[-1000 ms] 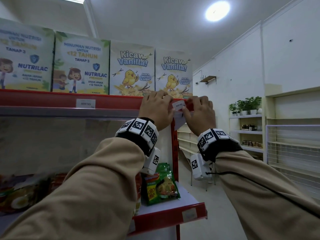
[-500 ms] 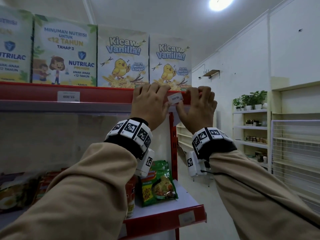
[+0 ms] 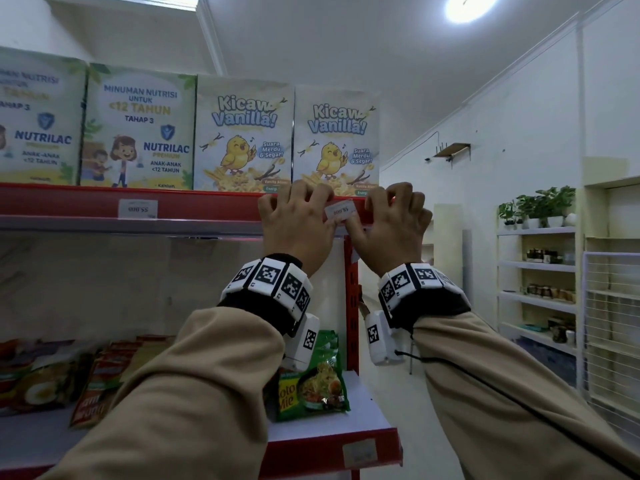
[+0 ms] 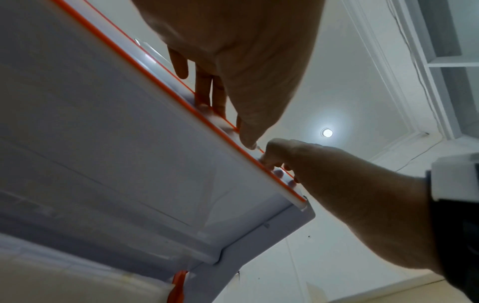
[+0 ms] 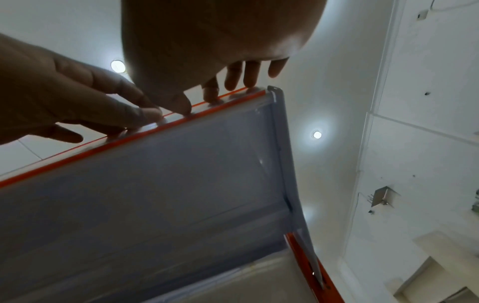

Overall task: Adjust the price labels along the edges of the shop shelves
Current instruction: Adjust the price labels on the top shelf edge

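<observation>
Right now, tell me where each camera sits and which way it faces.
Head: worn on the head, looking forward and up at the red shelf edge; both sleeves, left hand, right hand.
Left wrist: under the shelf, looking up; both hands.
Right wrist: likewise, from the other side.
All three share the hands on the shelf edge.

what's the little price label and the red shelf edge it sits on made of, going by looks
Price label: looks like thin matt white paper or card, with printed digits and a slightly lifted corner. Red shelf edge: probably painted metal or plastic strip with a smooth, slightly glossy face; the wrist views show a clear glossy lip along it.
</observation>
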### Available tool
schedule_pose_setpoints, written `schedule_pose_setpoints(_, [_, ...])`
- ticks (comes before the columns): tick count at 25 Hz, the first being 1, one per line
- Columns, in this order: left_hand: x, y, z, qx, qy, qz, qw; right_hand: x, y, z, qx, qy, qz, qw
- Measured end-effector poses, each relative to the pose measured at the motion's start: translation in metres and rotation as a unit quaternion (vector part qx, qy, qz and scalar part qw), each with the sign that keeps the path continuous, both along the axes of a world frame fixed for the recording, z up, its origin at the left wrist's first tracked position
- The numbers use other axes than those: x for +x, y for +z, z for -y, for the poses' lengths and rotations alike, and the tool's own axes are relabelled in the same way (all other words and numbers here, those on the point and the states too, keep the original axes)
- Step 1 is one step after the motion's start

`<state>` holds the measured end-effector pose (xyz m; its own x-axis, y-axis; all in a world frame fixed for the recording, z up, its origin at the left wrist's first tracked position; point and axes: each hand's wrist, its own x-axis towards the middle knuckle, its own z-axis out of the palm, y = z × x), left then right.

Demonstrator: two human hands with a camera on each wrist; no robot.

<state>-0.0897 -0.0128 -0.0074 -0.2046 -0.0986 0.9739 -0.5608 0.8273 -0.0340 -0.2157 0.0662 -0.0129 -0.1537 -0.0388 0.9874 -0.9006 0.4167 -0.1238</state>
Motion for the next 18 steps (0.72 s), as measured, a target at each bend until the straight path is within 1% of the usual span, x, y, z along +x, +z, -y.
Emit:
schedule_pose_setpoints(2, [-0.001, -0.002, -0.002, 0.005, 0.026, 0.010, 1.000, 0.000, 0.000, -0.001, 0.019, 0.000, 0.004, 1.000])
schedule_pose_setpoints(3, [-0.001, -0.003, -0.003, 0.008, 0.031, 0.013, 0.999, -0.002, -0.002, -0.001, 0.015, 0.007, 0.008, 1.000])
schedule_pose_setpoints(5, [-0.002, -0.004, -0.006, 0.014, 0.037, 0.016, 0.999, -0.009, -0.008, -0.003, -0.029, 0.044, 0.052, 0.997])
schedule_pose_setpoints(7, [-0.002, -0.004, -0.008, 0.020, 0.041, 0.012, 0.999, -0.013, -0.015, -0.004, -0.085, 0.090, 0.106, 0.987])
schedule_pose_setpoints(8, [-0.003, -0.005, -0.009, 0.025, 0.041, 0.009, 0.999, -0.014, -0.019, -0.002, -0.104, 0.105, 0.116, 0.982])
schedule_pose_setpoints(15, [-0.009, -0.011, -0.016, 0.043, 0.045, -0.006, 0.998, -0.012, -0.027, 0.003, -0.191, 0.146, 0.107, 0.965])
schedule_pose_setpoints(17, [-0.008, -0.011, -0.016, 0.040, 0.046, -0.003, 0.998, -0.012, -0.022, -0.001, -0.185, 0.156, 0.114, 0.964])
schedule_pose_setpoints(18, [-0.009, -0.011, -0.016, 0.038, 0.047, -0.003, 0.998, -0.012, -0.018, -0.004, -0.165, 0.160, 0.127, 0.965])
